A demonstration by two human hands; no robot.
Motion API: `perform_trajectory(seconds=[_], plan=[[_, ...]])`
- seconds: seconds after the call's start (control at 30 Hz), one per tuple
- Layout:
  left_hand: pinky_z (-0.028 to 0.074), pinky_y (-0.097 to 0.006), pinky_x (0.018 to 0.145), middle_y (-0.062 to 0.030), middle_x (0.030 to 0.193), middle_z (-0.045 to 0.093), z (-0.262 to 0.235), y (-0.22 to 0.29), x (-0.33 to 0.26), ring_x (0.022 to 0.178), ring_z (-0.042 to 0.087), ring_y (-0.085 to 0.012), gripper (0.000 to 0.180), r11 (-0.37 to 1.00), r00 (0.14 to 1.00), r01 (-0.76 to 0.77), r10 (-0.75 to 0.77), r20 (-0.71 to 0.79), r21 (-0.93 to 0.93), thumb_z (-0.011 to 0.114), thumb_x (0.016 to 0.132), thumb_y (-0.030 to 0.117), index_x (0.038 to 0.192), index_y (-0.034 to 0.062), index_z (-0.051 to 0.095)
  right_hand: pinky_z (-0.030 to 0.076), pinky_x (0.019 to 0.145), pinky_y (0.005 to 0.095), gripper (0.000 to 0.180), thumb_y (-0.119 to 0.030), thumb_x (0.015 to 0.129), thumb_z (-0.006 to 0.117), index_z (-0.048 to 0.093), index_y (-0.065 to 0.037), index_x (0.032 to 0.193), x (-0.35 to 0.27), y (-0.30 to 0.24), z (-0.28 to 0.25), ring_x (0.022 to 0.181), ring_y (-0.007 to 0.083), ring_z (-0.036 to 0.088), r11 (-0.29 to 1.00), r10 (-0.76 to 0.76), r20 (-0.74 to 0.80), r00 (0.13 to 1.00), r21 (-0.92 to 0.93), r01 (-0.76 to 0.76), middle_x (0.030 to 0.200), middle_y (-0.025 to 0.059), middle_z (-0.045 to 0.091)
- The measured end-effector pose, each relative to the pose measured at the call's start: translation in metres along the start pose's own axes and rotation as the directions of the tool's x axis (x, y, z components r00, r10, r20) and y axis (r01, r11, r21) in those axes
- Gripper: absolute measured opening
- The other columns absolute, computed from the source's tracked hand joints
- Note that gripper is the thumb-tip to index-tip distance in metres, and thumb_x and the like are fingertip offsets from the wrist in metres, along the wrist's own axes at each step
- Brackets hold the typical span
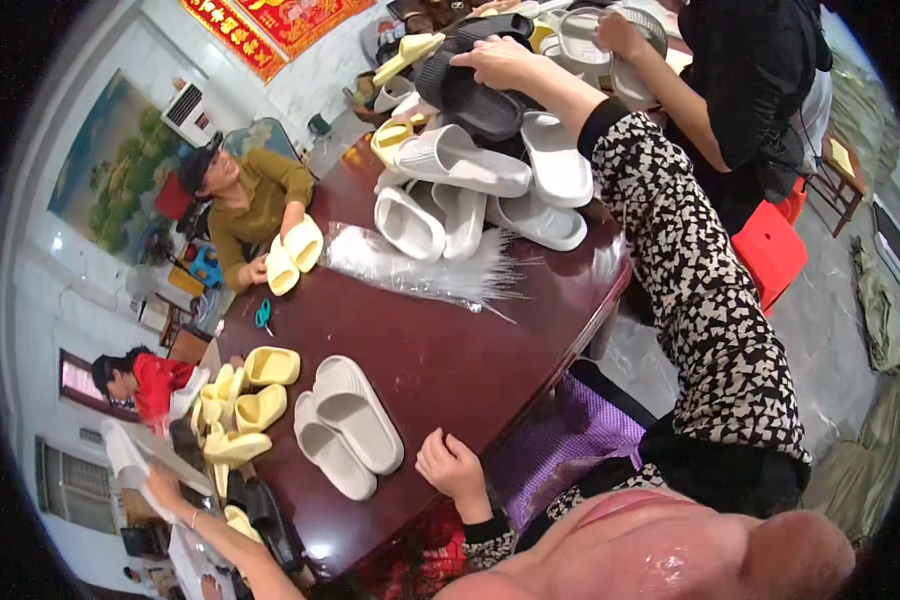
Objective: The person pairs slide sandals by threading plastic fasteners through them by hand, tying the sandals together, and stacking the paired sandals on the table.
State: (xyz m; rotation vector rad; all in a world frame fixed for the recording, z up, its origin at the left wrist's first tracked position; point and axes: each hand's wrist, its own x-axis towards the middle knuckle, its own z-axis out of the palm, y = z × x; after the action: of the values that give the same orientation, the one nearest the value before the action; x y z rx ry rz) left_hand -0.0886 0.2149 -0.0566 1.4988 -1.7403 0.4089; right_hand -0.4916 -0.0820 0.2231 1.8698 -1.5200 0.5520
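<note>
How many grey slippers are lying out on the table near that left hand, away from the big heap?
2. One light-grey, broad-strapped slipper lies nearer the left hand; the other light-grey slipper lies close beside it, its edge partly covered. None seems hidden there.

Red stool (770,255) on grey floor (810,335)

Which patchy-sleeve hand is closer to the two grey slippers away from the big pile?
Left. The left hand is close to the grey slippers, just apart from them; the right hand is far off, at the black slippers.
</note>
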Motion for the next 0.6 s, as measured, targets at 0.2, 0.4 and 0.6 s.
perform_trajectory(seconds=[0.2,0.4,0.6], plan=[[0.041,-0.041,0.077,-0.0125,0.092,0.06,-0.007,0.008,0.0,0.086,0.054,-0.0303,0.016,0.998,0.999,0.031,-0.031,0.014,0.048,0.056,0.08,0.008,0.094,0.0008,0.058,0.046,0.079,0.0433,0.03,-0.013,0.079,0.05,0.062,-0.018,0.106,-0.037,-0.007,0.029,0.094,0.0279,0.06,0.994,-0.091,0.08,0.993,0.065,0.086,0.098,0.0117,0.063],[0.041,-0.041,0.078,-0.0121,0.093,0.06,0.003,0.026,-0.002,0.087,0.054,-0.0306,0.017,0.999,0.999,0.015,-0.017,0.034,0.036,0.056,0.08,0.009,0.095,0.0017,0.059,0.047,0.077,0.0439,0.024,-0.011,0.078,0.051,0.064,-0.015,0.097,-0.046,0.058,0.097,0.09,0.0288,0.061,0.986,0.029,-0.069,0.997,0.165,-0.018,0.095,0.0125,0.063],[0.041,-0.041,0.075,-0.0094,0.093,0.059,0.002,0.007,0.007,0.086,0.055,-0.0287,0.018,0.99,1.0,-0.02,0.016,0.027,0.138,0.058,0.077,0.011,0.095,0.0058,0.059,0.047,0.064,0.0404,0.018,-0.014,0.08,0.053,0.063,-0.007,0.092,-0.059,-0.049,0.027,0.074,0.031,0.061,0.908,-0.234,-0.122,0.964,0.327,0.262,0.079,0.0155,0.061]])
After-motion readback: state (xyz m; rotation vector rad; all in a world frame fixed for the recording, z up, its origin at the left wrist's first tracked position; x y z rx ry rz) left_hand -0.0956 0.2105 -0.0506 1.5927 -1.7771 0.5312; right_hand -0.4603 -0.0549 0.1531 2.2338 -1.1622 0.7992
